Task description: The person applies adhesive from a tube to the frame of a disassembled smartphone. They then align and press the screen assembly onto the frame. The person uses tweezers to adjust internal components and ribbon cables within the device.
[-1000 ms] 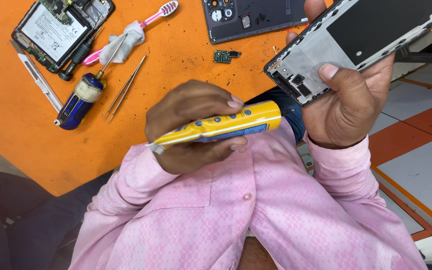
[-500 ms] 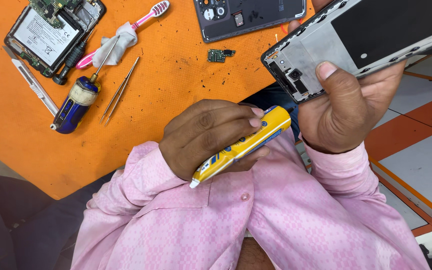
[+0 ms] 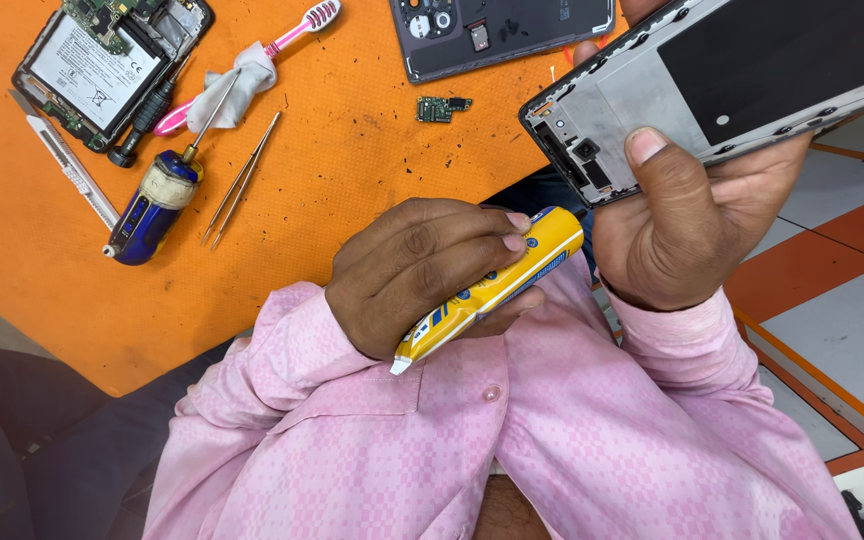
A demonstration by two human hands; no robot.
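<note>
Nearest us, our left hand (image 3: pixel 432 265) is closed around a yellow-and-blue squeeze tube of adhesive (image 3: pixel 492 292), its nozzle end pointing toward the phone. Our right hand (image 3: pixel 687 225) grips a bare grey metal phone frame with a black panel (image 3: pixel 712 80), thumb pressed on its face, held above our lap. A hard squeeze could, we judge, flood the frame's edge. Beyond lie metal tweezers (image 3: pixel 240 178) and a blue-handled screwdriver (image 3: pixel 152 210) on the scuffed orange mat (image 3: pixel 352 140); an orange-and-white tiled floor (image 3: pixel 832 300) shows at right.
</note>
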